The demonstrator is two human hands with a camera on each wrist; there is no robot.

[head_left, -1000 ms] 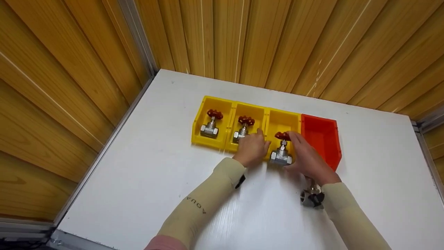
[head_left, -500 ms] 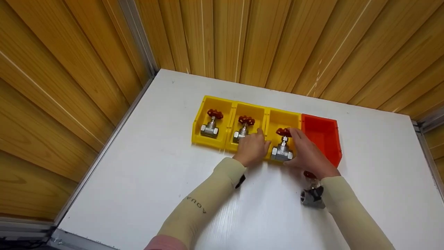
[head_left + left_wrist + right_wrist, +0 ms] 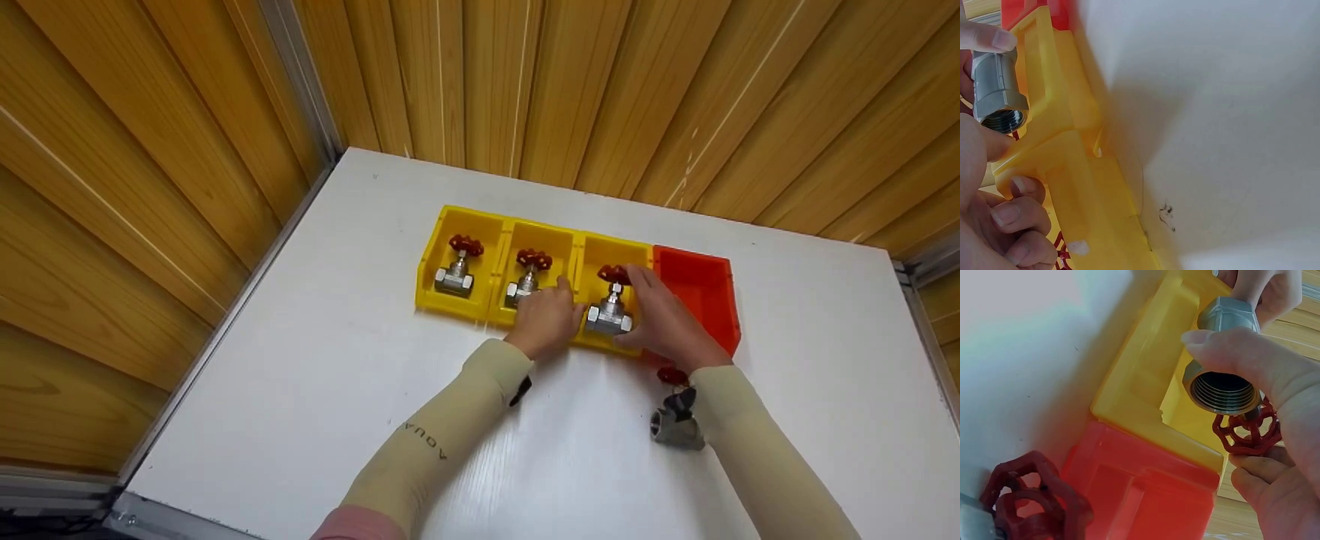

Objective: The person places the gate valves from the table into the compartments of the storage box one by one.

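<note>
My right hand [image 3: 675, 319] holds a steel gate valve [image 3: 609, 319] with a red handwheel over the third yellow bin [image 3: 616, 251]. In the right wrist view the thumb [image 3: 1235, 349] lies across the valve's body, its threaded end faces the camera, and fingertips are at the handwheel [image 3: 1248, 433]. My left hand [image 3: 544, 322] grips the front wall of the yellow bins [image 3: 1058, 135], fingers curled over the divider between the second and third. Similar valves stand in the first bin [image 3: 454, 281] and second bin, the latter valve [image 3: 523, 289] partly hidden by the left hand.
A red bin [image 3: 694, 285] adjoins the yellow row on the right. Another gate valve [image 3: 679, 433] stands on the white table [image 3: 315, 360] in front of it, partly behind the right wrist. Wooden panel walls [image 3: 487, 82] rise behind and at the left.
My right hand has carried the valve slightly away from me, further into the third yellow bin. The left hand stays in place. More of the valve on the table shows now.
</note>
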